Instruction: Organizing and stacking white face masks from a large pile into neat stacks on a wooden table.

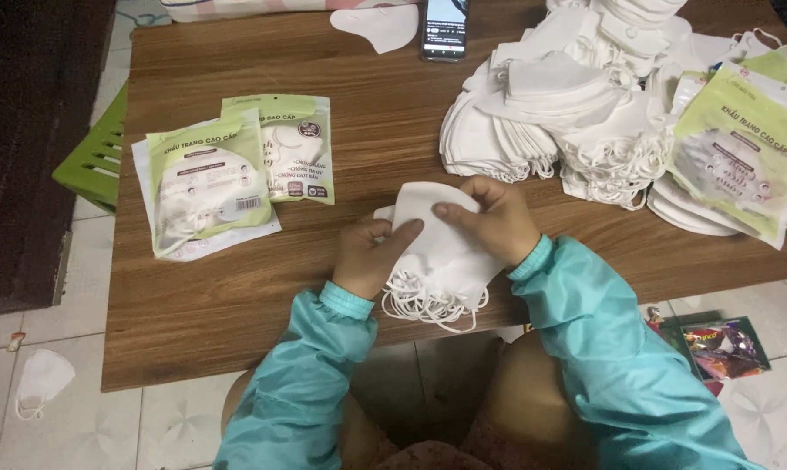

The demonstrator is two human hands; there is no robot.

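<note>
Hands met over a small stack of white face masks (441, 252) at the near edge of the wooden tabletop (237, 296). The left hand (372, 257) gripped the stack's left side, thumb laid across the top mask and fingers curled beneath. The right hand (498, 222) clamped the upper right corner, thumb pressed flat on top, fingers folded behind. The stack lay partly over the tabletop edge, its long axis running diagonally from upper left to lower right, folded ridge towards the far side and ear loops (428, 305) hanging off towards the person. Judged by what lay about, work was at an early to middle stage: two filled green-and-white packets (228, 174) rested to the left, one overlapping the other, while a large heap of loose white masks (568, 113) remained to the far right, apparently unpacked. More green-and-white packets (742, 148) sat at the right margin, against the heap; whether filled could not be told. Beyond, a phone (444, 30) and a single mask (380, 26) lay near the far edge. One stray mask (41, 379) lay on the tiled floor (106, 426).
</note>
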